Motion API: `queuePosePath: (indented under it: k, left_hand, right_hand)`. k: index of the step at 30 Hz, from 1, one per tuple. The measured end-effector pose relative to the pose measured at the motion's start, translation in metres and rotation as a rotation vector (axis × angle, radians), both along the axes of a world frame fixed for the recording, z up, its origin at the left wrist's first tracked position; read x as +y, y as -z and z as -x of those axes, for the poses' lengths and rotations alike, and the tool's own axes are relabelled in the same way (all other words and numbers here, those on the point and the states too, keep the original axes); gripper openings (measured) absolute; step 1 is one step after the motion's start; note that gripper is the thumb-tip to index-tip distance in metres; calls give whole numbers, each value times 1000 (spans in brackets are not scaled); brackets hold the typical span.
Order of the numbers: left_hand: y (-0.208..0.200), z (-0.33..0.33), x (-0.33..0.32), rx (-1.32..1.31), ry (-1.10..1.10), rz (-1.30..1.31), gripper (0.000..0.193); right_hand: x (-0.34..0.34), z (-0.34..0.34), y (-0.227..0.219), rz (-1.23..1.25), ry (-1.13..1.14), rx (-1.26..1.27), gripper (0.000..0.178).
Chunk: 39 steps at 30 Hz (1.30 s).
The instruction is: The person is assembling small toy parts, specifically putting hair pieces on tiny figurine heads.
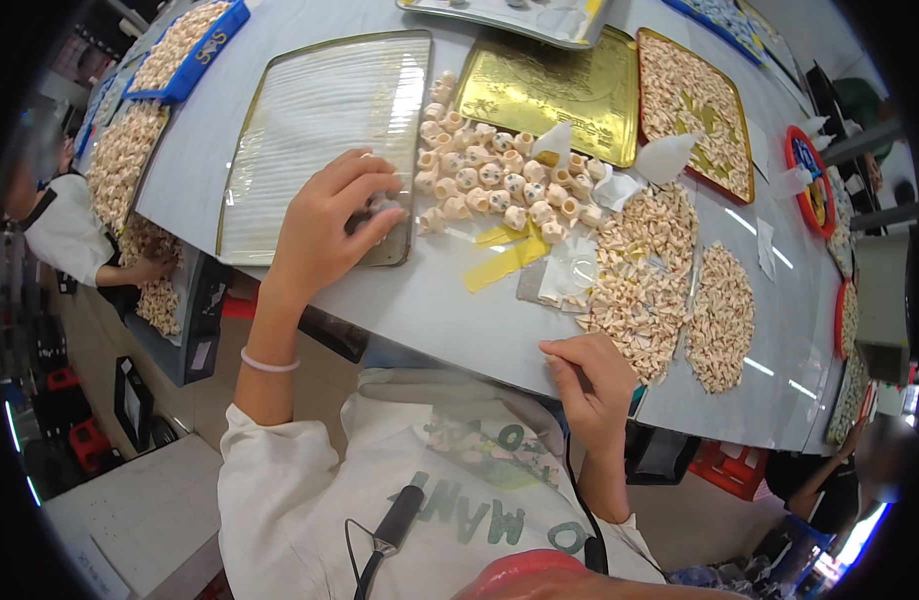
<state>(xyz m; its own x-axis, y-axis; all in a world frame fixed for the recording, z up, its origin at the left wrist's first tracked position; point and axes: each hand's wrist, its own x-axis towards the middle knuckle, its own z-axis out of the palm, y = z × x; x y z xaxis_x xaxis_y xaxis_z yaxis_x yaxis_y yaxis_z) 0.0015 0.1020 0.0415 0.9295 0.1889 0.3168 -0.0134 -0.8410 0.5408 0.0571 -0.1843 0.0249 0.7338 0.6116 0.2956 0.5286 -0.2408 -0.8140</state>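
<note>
White shirt (310,510) near, greyish bit (381,204) (probably light, stiff, best side-pinched) is gripped by left fingers (365,188), right fingers (576,352) curled closed.

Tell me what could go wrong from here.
The pile of small pieces reaches near the edge of the table, beside the right hand; a nudge might spill some. The doll heads crowd just right of the pale tray, near the left hand, and might get knocked. Yellow tape lies close to those heads and could stick to one.
</note>
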Motion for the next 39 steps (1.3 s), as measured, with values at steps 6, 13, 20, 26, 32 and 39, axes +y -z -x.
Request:
queuePosePath:
  k: [6, 13, 20, 26, 32, 39]
  left_hand:
    - [0, 8, 1, -99, 56, -154, 19]
    - [-1, 21, 25, -71, 117, -140, 16]
    - [-1, 18, 34, -84, 151, -166, 15]
    - [-1, 20, 37, -98, 258, -192, 18]
    - [-4, 25, 36, -16, 307, -179, 21]
    - [-5, 28, 29, 84, 313, -255, 22]
  right_hand:
    - [-1, -2, 1, 22, -21, -10, 14]
    - [-3, -2, 1, 2, -4, -52, 13]
    - [-3, -3, 2, 4, -7, -68, 11]
    - [-3, -1, 3, -3, 15, -89, 11]
    - [-2, 1, 5, 5, 14, -113, 12]
    - [-6, -1, 4, -26, 12, -151, 15]
